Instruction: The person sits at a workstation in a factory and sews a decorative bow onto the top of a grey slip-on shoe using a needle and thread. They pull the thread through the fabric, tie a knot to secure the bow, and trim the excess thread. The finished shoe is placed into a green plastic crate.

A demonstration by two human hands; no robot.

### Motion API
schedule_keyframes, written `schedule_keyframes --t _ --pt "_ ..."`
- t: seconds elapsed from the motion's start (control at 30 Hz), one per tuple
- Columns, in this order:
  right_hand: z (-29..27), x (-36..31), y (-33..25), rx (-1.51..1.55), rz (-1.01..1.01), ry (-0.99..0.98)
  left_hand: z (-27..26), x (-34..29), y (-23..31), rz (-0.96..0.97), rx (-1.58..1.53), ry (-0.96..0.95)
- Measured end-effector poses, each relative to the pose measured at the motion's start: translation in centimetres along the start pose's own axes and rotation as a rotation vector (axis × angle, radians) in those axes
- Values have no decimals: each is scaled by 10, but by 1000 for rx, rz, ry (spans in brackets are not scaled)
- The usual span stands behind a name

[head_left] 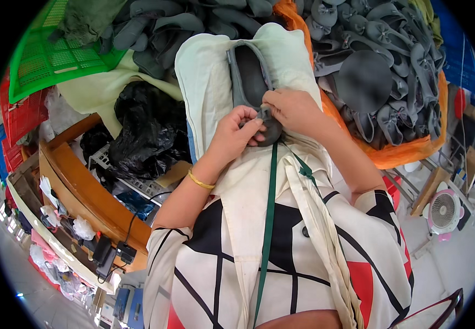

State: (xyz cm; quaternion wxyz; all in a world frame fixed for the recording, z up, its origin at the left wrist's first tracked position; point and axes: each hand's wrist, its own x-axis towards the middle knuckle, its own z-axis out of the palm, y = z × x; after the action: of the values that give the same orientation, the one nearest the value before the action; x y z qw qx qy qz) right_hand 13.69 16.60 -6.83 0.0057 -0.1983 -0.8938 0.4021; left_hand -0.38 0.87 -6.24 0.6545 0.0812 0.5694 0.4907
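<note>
A dark grey slip-on flat shoe (249, 74) lies on the white cloth (207, 77) over my lap, its toe toward me. At the toe sits a small grey strip or bow (265, 111), partly covered by fingers. My left hand (236, 131) is closed on the toe end from the left, thumb and fingertips at the bow. From the right, my right hand (291, 111) pinches at the same bow, its fingertips bent together. Exactly which part each hand grips is partly hidden.
Grey shoes with bows (399, 55) fill an orange-edged sack (396, 159) at the right. More grey shoes (163, 33) are heaped beyond my lap. A green crate (56, 57), black plastic bag (147, 120) and wooden table (84, 189) stand left; a fan (444, 211) stands right.
</note>
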Motion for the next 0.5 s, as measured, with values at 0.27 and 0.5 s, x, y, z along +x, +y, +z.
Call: schedule_keyframes --t 0.27,0.5 --pt "33 -13 -19 1008 613 -226 -23 -17 24 54 313 1" --pt "15 -24 -42 214 -107 347 -17 -18 7 103 281 -20"
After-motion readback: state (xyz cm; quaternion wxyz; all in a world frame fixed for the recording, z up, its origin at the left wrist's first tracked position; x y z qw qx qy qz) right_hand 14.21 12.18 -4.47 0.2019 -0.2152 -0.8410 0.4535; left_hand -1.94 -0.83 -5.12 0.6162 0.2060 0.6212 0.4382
